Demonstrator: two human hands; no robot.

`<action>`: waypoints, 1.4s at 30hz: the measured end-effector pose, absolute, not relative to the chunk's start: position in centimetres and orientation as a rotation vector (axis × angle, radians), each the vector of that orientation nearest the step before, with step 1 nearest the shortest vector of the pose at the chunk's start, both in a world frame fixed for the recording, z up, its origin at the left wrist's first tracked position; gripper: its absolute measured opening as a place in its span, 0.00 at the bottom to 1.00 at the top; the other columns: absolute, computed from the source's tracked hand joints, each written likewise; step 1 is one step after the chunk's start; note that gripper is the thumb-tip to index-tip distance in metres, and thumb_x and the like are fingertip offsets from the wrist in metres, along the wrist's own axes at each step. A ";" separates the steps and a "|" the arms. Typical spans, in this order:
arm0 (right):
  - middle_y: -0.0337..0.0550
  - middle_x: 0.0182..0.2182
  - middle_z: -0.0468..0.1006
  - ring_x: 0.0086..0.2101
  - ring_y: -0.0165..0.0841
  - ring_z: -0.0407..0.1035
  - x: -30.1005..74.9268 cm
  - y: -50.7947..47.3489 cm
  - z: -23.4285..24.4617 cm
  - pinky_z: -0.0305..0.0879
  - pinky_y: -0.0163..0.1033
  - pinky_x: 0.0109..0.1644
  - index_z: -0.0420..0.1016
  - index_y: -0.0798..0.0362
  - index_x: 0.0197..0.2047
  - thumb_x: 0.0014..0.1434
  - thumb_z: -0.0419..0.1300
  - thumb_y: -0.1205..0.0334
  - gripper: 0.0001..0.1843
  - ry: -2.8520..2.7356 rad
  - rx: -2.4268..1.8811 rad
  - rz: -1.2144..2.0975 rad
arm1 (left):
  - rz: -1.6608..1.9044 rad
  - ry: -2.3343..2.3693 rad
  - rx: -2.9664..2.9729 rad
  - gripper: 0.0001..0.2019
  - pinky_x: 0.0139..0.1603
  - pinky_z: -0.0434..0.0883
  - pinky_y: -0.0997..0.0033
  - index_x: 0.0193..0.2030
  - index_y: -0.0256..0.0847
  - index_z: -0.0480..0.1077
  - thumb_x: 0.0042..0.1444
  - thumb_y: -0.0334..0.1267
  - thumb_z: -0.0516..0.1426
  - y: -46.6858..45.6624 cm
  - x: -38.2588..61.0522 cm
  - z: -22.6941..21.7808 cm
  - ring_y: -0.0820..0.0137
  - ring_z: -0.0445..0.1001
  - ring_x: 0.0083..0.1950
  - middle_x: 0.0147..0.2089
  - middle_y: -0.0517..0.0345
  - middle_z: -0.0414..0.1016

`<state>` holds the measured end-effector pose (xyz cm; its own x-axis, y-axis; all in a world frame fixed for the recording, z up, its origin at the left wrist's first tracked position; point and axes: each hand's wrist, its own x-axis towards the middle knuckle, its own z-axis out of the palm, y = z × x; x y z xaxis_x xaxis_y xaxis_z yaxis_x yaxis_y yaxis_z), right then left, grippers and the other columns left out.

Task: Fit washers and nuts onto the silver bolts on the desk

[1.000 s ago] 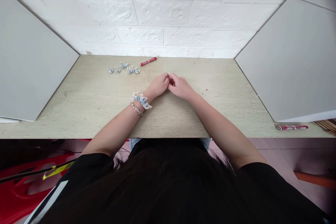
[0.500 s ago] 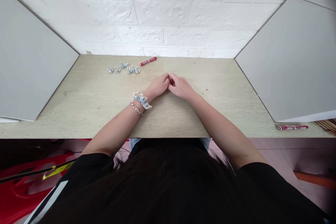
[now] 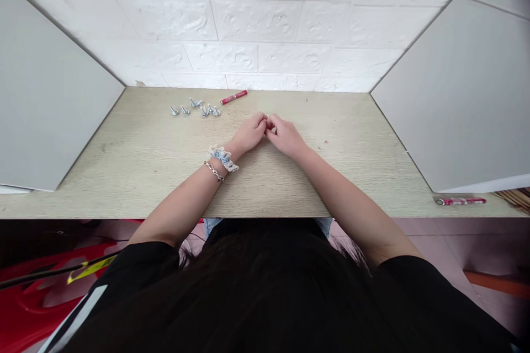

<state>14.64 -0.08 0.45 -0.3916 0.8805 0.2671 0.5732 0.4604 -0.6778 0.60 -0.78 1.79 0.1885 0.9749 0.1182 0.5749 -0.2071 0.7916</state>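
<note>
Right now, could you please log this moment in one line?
left hand, right hand: close together | held item: unclear | silver metal bolts: on pale wooden table | slim red cylinder: beside bolts

Top [image 3: 406,303], black, short-sleeved, with a white stripe [image 3: 78,314] on the left sleeve [image 3: 144,267]. On the left wrist [image 3: 235,149]: one gathered hair tie [image 3: 221,156], pale blue, white frilled edge; one bracelet [image 3: 213,171], silver-coloured chain. Denim [image 3: 212,225], light blue, partly visible.

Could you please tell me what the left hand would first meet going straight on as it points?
The left hand would probably meet the right hand first, though whether they touch, or hold anything between them, is unclear.
</note>
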 end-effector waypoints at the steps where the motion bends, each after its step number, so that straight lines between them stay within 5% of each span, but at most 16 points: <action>1: 0.39 0.29 0.71 0.28 0.31 0.62 14.7 0.0 0.4 0.54 0.37 0.34 0.60 0.51 0.32 0.56 0.50 0.61 0.03 -2.088 -1.200 0.651 | 0.877 1.435 1.852 0.09 0.38 0.63 0.70 0.33 0.40 0.63 0.59 0.32 0.44 -0.7 0.6 1.7 0.71 0.66 0.33 0.29 0.59 0.67; 10: 0.38 0.32 0.70 0.26 0.26 0.59 14.6 0.0 0.5 0.56 0.36 0.34 0.60 0.51 0.33 0.57 0.52 0.57 0.07 -1.942 -1.183 0.627 | 0.951 1.364 1.766 0.10 0.37 0.64 0.71 0.37 0.40 0.65 0.63 0.39 0.46 -1.0 0.7 2.0 0.74 0.67 0.30 0.33 0.61 0.69; 25: 0.39 0.34 0.71 0.31 0.29 0.64 14.6 0.4 0.1 0.59 0.37 0.38 0.65 0.52 0.38 0.56 0.55 0.59 0.07 -1.887 -1.129 0.599 | 0.880 1.470 1.911 0.18 0.37 0.59 0.69 0.27 0.39 0.57 0.66 0.43 0.42 -0.9 0.7 1.9 0.72 0.63 0.32 0.28 0.59 0.64; 33: 0.42 0.36 0.73 0.35 0.31 0.66 14.4 0.4 0.1 0.60 0.38 0.41 0.67 0.53 0.38 0.56 0.55 0.61 0.06 -1.912 -1.115 0.584 | 0.903 1.424 1.834 0.17 0.40 0.61 0.72 0.34 0.37 0.66 0.67 0.40 0.41 -1.0 0.6 2.2 0.72 0.65 0.36 0.31 0.58 0.67; 42: 0.40 0.27 0.71 0.29 0.30 0.63 14.8 0.1 0.5 0.54 0.37 0.35 0.64 0.53 0.29 0.64 0.45 0.48 0.19 -1.954 -1.164 0.586 | 0.903 1.192 1.423 0.18 0.22 0.53 0.76 0.24 0.39 0.55 0.65 0.41 0.45 -0.8 0.6 2.3 0.79 0.52 0.21 0.22 0.64 0.53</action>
<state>14.77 0.13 0.54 -0.2841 0.8794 0.3820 0.5240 0.4761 -0.7062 0.57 -0.84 2.31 0.2271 0.9717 -0.0643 0.2012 0.0178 0.9794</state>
